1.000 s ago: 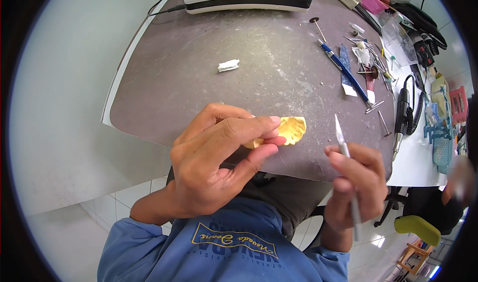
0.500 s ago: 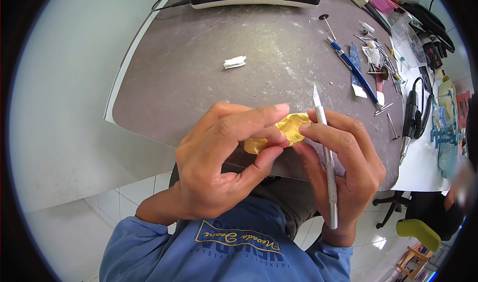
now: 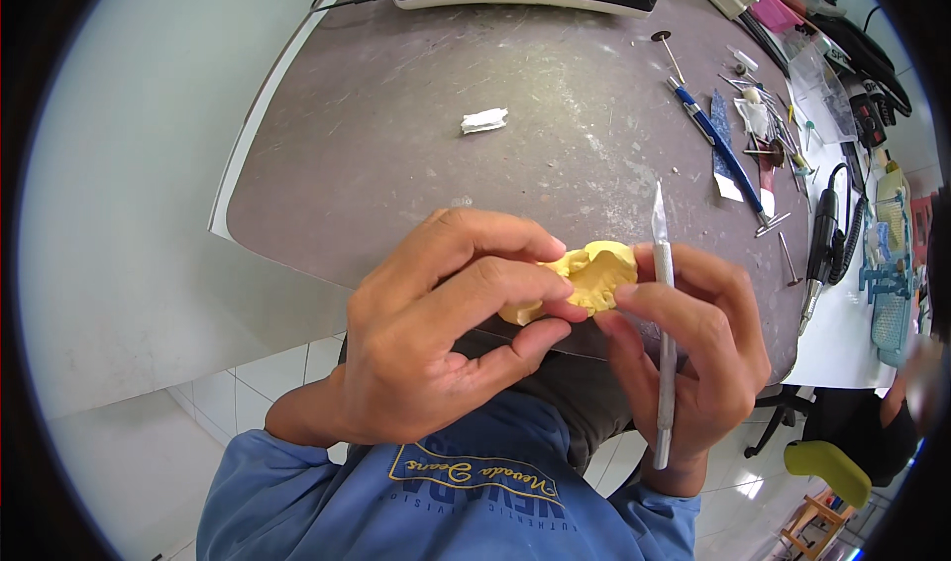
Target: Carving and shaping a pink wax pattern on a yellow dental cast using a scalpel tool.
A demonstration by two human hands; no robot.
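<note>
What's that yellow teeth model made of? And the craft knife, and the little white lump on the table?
Yellow dental cast: probably plaster or dental stone, since it looks matte and solid.
Craft knife: most likely metal, with a silver-grey sheen on handle and blade.
White lump: maybe crumpled paper or cloth; it looks dull and creased, but I can't tell which.

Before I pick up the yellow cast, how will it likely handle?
Probably stiff: the yellow cast shows no visible sag between the left hand and right hand. Its bumpy rim looks brittle, so a hard squeeze might chip it. If set down and pushed, its uneven, arched outline suggests rocking or sliding more than rolling.
</note>
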